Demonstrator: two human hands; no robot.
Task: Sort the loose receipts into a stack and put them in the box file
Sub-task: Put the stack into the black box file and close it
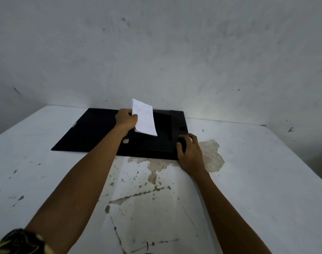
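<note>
A black box file [94, 132] lies open and flat at the far side of the white table, its lid spread to the left. My left hand [126, 119] grips a white stack of receipts [144, 118] by its left edge and holds it tilted just above the file's right half. My right hand [188, 152] rests on the file's near right corner, fingers curled over the edge. A small round metal fitting [126, 141] shows on the file beside my left forearm.
The white table [257, 171] has peeled, stained patches [156, 169] in its middle and near part. A grey scuffed wall [156, 52] rises directly behind the file. The table's far edge meets the wall; its right edge drops off at the right.
</note>
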